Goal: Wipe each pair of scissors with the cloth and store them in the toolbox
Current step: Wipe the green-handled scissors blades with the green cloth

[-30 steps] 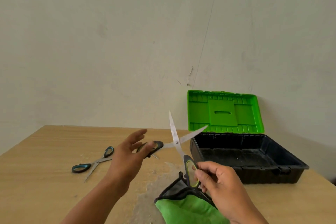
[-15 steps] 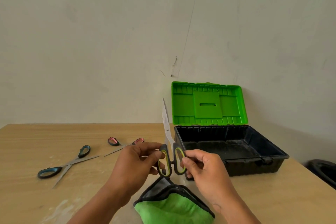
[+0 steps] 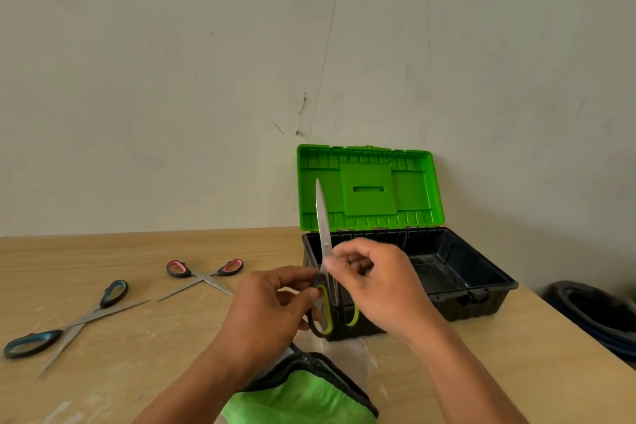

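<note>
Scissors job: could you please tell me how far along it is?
Nothing stored: the toolbox looks empty. In hand: left hand and right hand grip the green-handled scissors, blades closed. Remaining: blue-handled scissors and pink-handled scissors lie open on the table; cloth lies untouched.

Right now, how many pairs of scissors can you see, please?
3: green-handled scissors held by left hand and right hand; pink-handled scissors and blue-handled scissors lie open on the table.

My work surface is 1 light wooden table (image 3: 103, 372), set against a pale wall (image 3: 172, 79) with 1 thin crack (image 3: 325, 55). At its right edge sits 1 dark round object (image 3: 592, 313), possibly a bin.
</note>
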A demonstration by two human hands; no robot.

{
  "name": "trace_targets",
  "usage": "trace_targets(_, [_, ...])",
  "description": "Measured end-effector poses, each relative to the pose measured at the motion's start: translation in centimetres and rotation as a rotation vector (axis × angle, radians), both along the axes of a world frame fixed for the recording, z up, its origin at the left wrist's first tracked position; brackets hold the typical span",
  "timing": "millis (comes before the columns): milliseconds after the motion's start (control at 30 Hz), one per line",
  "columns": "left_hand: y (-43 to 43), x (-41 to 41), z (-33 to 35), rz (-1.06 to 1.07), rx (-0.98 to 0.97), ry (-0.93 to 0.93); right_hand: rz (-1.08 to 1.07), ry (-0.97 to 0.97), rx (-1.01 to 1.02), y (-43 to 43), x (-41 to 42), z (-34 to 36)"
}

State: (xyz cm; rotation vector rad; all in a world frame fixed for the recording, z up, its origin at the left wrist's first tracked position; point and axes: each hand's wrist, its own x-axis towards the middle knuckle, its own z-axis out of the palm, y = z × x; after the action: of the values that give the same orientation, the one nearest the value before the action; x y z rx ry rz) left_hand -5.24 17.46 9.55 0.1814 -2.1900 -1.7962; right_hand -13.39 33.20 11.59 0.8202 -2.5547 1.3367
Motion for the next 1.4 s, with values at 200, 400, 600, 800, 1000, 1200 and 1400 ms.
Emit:
trace_targets(200, [0.5, -2.5, 1.2, -0.034, -0.112, 0.061, -0.072, -0.047, 0.027, -1.0, -3.2, 2.7])
trace_targets(400, [-0.2, -5.1, 0.2, -0.029, -0.601, 0.043, -0.261, -0.215, -0.102, 0.5, -9.1, 3.3])
trace_targets(600, [-0.1, -5.8, -1.7, -0.079, -0.88, -0.074, -0.379, -0.527, 0.125, 1.1, -12.5, -1.7])
trace_targets(800, [-0.3, -6.2, -2.1, -0.056, -0.887, -0.066, -0.33, -0.621, 0.336, -0.7, -13.2, -4.3])
trace_targets(1000, [-0.4, -6.4, -2.8, -0.037, -0.894, -0.045, -0.323, -0.659, 0.408, -1.7, -13.8, -5.4])
trace_targets(1200, [-0.4, -6.5, -3.2, -0.031, -0.892, -0.023, -0.336, -0.534, 0.456, -1.7, -13.7, -3.2])
trace_targets(1400, [-1.5, -4.9, -3.5, -0.067, -0.889, 0.048, -0.228, -0.382, 0.349, -1.8, -11.3, -0.7])
